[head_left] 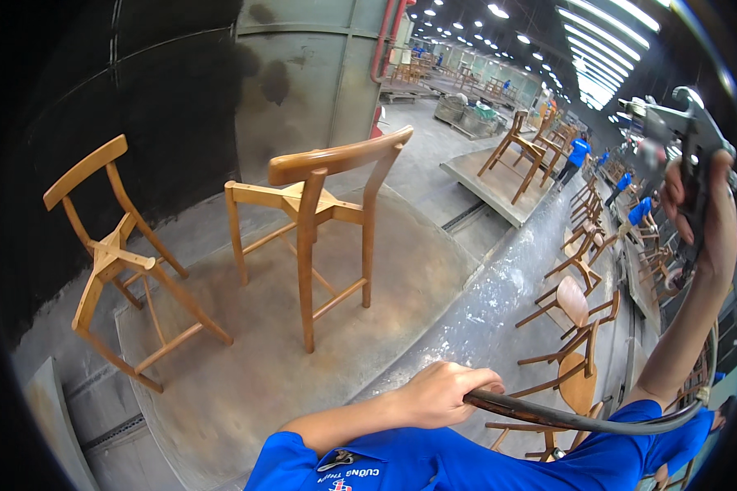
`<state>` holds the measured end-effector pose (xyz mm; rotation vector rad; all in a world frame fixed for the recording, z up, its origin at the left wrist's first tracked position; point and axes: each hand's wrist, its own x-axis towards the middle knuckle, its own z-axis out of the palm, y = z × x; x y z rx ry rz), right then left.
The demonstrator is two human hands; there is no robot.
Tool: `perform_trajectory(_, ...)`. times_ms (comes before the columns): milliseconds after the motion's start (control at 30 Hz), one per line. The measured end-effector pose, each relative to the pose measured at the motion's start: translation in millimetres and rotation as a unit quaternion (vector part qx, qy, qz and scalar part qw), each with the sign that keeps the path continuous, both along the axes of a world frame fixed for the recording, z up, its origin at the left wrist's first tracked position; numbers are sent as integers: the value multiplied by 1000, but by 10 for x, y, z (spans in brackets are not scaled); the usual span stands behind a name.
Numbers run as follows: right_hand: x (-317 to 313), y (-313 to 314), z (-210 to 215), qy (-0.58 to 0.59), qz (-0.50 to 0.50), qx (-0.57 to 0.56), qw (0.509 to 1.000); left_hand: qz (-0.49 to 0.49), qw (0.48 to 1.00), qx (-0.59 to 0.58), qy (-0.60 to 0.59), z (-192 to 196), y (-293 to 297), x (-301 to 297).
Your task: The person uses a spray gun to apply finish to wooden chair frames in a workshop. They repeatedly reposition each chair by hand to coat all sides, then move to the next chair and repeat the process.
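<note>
My left hand [446, 393] is closed around a dark hose [614, 425] in front of my chest. The hose curves off to the right and bends upward beside my right elbow. Raised high at the right edge, my right hand [700, 200] grips the handle of a metal spray gun [696, 123]. Two seatless wooden chair frames stand to the left, out of reach of both hands. The nearer frame [309, 262] shows its curved backrest towards me. The other frame [110, 266] is tilted in the picture by the lens. Both rest on a stained flat platform [401, 270].
A dark wall [164, 106] and a stained grey panel [303, 82] rise behind the frames. Farther off, another platform [487, 176] carries more chairs. Several chairs [577, 368] line the floor at right. Co-workers in blue shirts [579, 153] stand beyond. A floor rail [115, 430] runs beside the platform.
</note>
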<state>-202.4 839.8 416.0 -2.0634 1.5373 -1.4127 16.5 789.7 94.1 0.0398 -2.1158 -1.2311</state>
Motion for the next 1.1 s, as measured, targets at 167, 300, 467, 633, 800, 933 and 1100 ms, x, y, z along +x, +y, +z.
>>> perform_trajectory(167, -357, -272, -197, -25, 119, 19, 992, 11, 999, -3, -37, -43, -210, -319)
perform_trajectory(300, -926, -848, -329, 12, -55, 34, 998, 23, 998, 14, -49, -125, -505, -728)
perform_trajectory(467, -2135, -1719, -700, -27, -53, 49, 997, 84, 991, 53, -93, -346, -991, -1584)
perform_trajectory(633, -3468, -2282, -1449, -195, 108, 40, 974, 127, 962, 127, -207, -434, -1605, -2551)
perform_trajectory(800, -4206, -2671, -2122, -262, 234, 123, 928, 266, 932, 146, -199, -489, -1861, -3069)
perform_trajectory(933, -4471, -3010, -2496, -326, 140, 114, 928, 338, 877, 178, -293, -549, -1907, -3185)
perform_trajectory(1100, -4709, -3203, -2741, -426, 261, 123, 858, 370, 832, 219, -349, -624, -1880, -3295)
